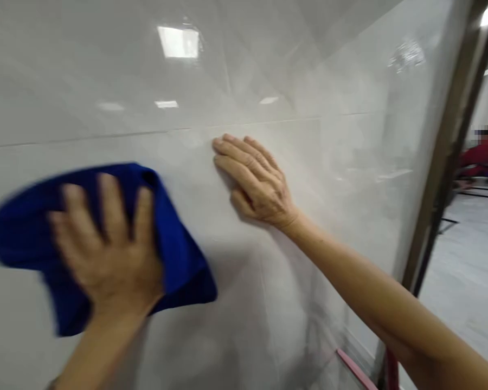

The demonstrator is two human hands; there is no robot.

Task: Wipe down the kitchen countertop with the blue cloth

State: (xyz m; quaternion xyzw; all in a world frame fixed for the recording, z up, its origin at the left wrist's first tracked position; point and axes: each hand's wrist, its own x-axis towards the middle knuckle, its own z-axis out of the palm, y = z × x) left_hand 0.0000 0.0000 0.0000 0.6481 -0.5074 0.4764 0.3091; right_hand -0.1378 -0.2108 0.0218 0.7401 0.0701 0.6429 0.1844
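My left hand (111, 254) lies with fingers spread on a dark blue cloth (183, 260), pressing it flat against the glossy pale wall (211, 216). The cloth's edges stick out around the hand, and its left side is blurred by motion. Higher and to the right, my right hand (260, 181) rests flat on the same wall, just under a thin horizontal seam (134, 134). Its fingers are stretched out close together, and no object shows in it. Between the two hands is a strip of bare wall.
A dark metal-looking frame (443, 157) borders the wall on the right. Beyond it are a pale floor (463, 276) and a person in red (483, 157) by dark thin bars. Low on the right, a pinkish-red bar (355, 369) stands near my right forearm. Ceiling lights reflect in the wall.
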